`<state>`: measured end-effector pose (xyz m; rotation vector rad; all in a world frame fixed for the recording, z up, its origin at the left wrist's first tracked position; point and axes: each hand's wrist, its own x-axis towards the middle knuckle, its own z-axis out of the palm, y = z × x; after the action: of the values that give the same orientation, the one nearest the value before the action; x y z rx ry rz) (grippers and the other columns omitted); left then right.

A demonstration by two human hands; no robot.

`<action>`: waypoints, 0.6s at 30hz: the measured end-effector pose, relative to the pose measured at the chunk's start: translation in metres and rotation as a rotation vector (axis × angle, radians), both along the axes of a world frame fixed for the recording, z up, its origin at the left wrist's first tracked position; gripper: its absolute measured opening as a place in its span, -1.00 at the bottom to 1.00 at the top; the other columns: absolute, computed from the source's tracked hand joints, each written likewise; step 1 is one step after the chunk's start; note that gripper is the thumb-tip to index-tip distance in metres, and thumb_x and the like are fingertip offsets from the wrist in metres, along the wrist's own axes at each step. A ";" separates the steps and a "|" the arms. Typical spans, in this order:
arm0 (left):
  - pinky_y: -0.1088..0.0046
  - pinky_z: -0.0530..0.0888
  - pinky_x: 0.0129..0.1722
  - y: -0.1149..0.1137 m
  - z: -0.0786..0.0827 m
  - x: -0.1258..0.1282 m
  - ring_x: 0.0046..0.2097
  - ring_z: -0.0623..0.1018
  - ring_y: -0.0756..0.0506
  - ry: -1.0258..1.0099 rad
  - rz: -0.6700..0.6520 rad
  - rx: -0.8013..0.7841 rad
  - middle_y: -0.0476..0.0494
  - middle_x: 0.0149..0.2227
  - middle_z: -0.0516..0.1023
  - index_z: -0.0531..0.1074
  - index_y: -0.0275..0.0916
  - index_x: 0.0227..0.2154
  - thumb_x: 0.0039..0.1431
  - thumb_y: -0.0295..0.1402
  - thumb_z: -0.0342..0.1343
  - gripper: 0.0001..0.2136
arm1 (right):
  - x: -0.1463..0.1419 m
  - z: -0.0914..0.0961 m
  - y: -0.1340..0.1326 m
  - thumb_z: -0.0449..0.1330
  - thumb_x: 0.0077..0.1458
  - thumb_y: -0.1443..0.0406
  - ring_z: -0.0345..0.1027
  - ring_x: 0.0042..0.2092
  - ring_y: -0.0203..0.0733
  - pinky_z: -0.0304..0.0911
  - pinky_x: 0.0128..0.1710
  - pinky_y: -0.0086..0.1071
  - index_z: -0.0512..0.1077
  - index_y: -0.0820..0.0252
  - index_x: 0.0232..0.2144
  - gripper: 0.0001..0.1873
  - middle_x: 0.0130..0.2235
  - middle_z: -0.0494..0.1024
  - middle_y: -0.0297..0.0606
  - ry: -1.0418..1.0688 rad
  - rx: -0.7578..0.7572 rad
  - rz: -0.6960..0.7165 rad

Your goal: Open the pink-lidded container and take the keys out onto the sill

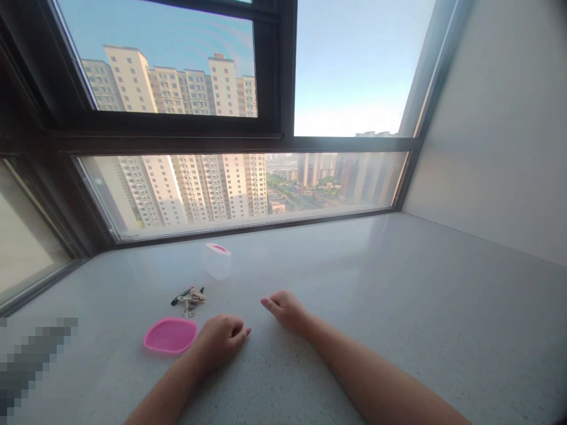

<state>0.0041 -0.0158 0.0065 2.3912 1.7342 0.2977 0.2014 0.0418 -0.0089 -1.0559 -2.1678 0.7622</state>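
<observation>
My left hand [221, 339] rests on the pale speckled sill [398, 319], fingers curled into a loose fist and thumb pointing right. Close by its wrist lies a shallow pink dish or lid [170, 336]. My right hand [287, 311] is also curled closed on the sill, its thumb pointing left, a short gap away from the left. Nothing shows in either hand. Behind the pink piece is a small heap of metal and black items [189, 299], perhaps keys; details are too small to tell. Farther back stands a translucent white container [218, 262] with a pink slot on top.
A dark-framed window [177, 143] runs along the back and left of the sill, with tall buildings outside. At the right rises a white wall [500, 136]. The lower left corner is covered by a pixelated patch.
</observation>
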 end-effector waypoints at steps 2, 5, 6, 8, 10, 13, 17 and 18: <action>0.49 -0.04 -0.54 0.000 -0.001 -0.001 -0.57 0.16 0.03 -0.007 -0.004 0.001 0.07 -0.68 0.19 0.25 -0.25 -0.71 0.08 -0.17 -0.12 -0.65 | 0.000 -0.001 0.000 -0.12 0.09 0.03 -0.24 -0.57 -0.41 -0.29 -0.59 -0.43 -0.08 0.20 -0.71 -0.51 -0.61 -0.13 -0.41 0.005 0.002 -0.002; 0.48 -0.04 -0.54 0.001 -0.002 -0.002 -0.57 0.15 0.04 -0.014 -0.010 0.002 0.07 -0.68 0.17 0.25 -0.25 -0.71 0.08 -0.17 -0.12 -0.65 | -0.001 -0.003 0.000 -0.12 0.09 0.03 -0.24 -0.57 -0.41 -0.29 -0.59 -0.44 -0.08 0.20 -0.71 -0.51 -0.61 -0.12 -0.41 0.007 0.003 -0.005; 0.48 -0.04 -0.55 0.001 -0.003 -0.002 -0.57 0.15 0.04 -0.015 -0.013 0.001 0.08 -0.68 0.17 0.25 -0.25 -0.71 0.08 -0.17 -0.12 -0.65 | -0.001 -0.004 0.000 -0.12 0.09 0.03 -0.24 -0.57 -0.41 -0.29 -0.59 -0.44 -0.08 0.20 -0.71 -0.51 -0.61 -0.12 -0.41 0.005 0.004 -0.005; 0.48 -0.04 -0.55 0.002 -0.004 -0.003 -0.57 0.15 0.04 -0.015 -0.017 0.008 0.08 -0.68 0.16 0.25 -0.25 -0.71 0.08 -0.17 -0.12 -0.65 | -0.001 -0.005 0.001 -0.11 0.09 0.03 -0.24 -0.57 -0.41 -0.29 -0.59 -0.44 -0.08 0.20 -0.71 -0.50 -0.61 -0.12 -0.41 0.002 0.010 -0.010; 0.48 -0.04 -0.55 0.002 -0.004 -0.003 -0.57 0.14 0.04 -0.014 -0.014 0.013 0.08 -0.68 0.16 0.25 -0.25 -0.71 0.08 -0.17 -0.11 -0.65 | -0.001 -0.005 0.001 -0.11 0.09 0.03 -0.23 -0.56 -0.41 -0.29 -0.59 -0.44 -0.08 0.20 -0.71 -0.50 -0.60 -0.12 -0.41 0.002 0.013 -0.014; 0.49 -0.04 -0.55 0.002 -0.005 -0.004 -0.57 0.14 0.04 -0.012 -0.010 0.015 0.07 -0.68 0.16 0.24 -0.25 -0.71 0.07 -0.17 -0.11 -0.65 | -0.001 -0.005 0.001 -0.10 0.09 0.04 -0.24 -0.56 -0.41 -0.29 -0.59 -0.44 -0.08 0.20 -0.71 -0.50 -0.60 -0.12 -0.41 0.001 0.010 -0.012; 0.49 -0.05 -0.55 0.003 -0.006 -0.004 -0.57 0.15 0.04 -0.010 -0.017 0.024 0.07 -0.67 0.16 0.23 -0.25 -0.71 0.08 -0.17 -0.11 -0.65 | -0.001 -0.004 0.000 -0.11 0.10 0.04 -0.24 -0.56 -0.41 -0.29 -0.58 -0.44 -0.08 0.20 -0.71 -0.51 -0.60 -0.12 -0.41 -0.005 0.018 0.000; 0.49 -0.05 -0.55 0.003 -0.007 -0.005 -0.57 0.15 0.04 -0.009 -0.017 0.027 0.08 -0.67 0.16 0.22 -0.25 -0.71 0.08 -0.16 -0.11 -0.65 | -0.001 -0.003 0.000 -0.11 0.10 0.04 -0.24 -0.56 -0.41 -0.29 -0.58 -0.44 -0.08 0.20 -0.71 -0.51 -0.59 -0.12 -0.41 -0.010 0.021 0.002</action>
<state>-0.0005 -0.0130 -0.0004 2.4181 1.7164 0.3307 0.2003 0.0414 -0.0120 -1.0493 -2.1816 0.7356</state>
